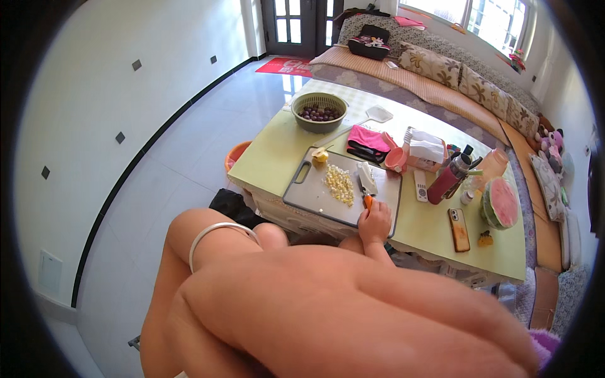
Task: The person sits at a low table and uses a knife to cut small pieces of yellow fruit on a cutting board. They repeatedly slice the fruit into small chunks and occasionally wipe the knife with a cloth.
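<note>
In my right hand is the orange handle of a small knife, my fingers closed round it at the near right of a cutting board. The blade's shape is hard to make out beside a white piece just beyond it. Pale yellow diced bits lie heaped at the board's middle. A partly peeled yellowish fruit rests at the far edge. Bare skin of my arm and body fills the foreground. A pale bangle circles a limb on the left; my left hand's fingers are hidden there.
A colander bowl of dark grapes stands at the far left. Toward the right are a pink cloth, tissue box, remote, maroon flask, phone and cut watermelon. A sofa runs behind the table.
</note>
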Motion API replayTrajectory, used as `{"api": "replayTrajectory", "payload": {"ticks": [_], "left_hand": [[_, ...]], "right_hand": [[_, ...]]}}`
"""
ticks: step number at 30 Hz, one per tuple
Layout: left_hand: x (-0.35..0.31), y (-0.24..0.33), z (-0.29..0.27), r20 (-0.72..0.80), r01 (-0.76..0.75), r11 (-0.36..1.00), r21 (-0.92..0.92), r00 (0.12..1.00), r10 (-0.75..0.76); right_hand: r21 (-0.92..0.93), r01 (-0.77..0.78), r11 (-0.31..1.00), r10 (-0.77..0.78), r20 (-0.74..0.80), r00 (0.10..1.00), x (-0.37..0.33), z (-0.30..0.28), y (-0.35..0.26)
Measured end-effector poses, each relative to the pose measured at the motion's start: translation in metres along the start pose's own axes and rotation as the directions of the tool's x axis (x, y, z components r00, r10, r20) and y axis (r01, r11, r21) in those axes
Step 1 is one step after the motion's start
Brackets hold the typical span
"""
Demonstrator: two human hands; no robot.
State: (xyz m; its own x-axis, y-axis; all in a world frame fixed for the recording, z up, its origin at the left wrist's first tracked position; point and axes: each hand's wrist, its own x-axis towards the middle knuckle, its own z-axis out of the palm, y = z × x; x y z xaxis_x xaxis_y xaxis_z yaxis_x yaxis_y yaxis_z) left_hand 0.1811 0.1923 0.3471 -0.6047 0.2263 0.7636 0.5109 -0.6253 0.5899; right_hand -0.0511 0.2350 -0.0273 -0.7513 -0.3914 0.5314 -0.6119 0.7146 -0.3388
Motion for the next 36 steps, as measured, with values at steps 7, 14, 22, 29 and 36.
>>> {"api": "replayTrajectory", "payload": {"ticks": [7, 14, 22, 29, 36], "left_hand": [[0.001, -0.010, 0.019, -0.018, 0.003, 0.999, -0.039, 1.000, -0.003], [0.006, -0.008, 0.026, -0.120, -0.009, 1.000, 0.000, 0.993, 0.009], [0.002, -0.001, 0.060, -0.504, 0.011, 0.986, 0.164, 0.861, 0.074], [-0.002, -0.004, 0.067, -0.713, 0.086, 0.965, 0.249, 0.691, 0.123], [-0.031, -0.012, 0.042, -0.547, -0.091, 0.953, 0.289, 0.801, 0.242]], "right_hand": [[-0.008, 0.035, 0.999, -0.035, -0.037, 0.999, 0.000, 0.002, 0.005], [0.000, 0.008, 1.000, -0.008, -0.001, 1.000, 0.001, -0.001, 0.005], [0.015, 0.012, 1.000, -0.011, -0.010, 1.000, 0.001, 0.001, -0.002], [0.017, 0.023, 1.000, -0.023, -0.021, 1.000, -0.001, -0.001, 0.000], [0.043, 0.010, 0.999, -0.009, -0.012, 1.000, 0.001, -0.004, -0.004]]}}
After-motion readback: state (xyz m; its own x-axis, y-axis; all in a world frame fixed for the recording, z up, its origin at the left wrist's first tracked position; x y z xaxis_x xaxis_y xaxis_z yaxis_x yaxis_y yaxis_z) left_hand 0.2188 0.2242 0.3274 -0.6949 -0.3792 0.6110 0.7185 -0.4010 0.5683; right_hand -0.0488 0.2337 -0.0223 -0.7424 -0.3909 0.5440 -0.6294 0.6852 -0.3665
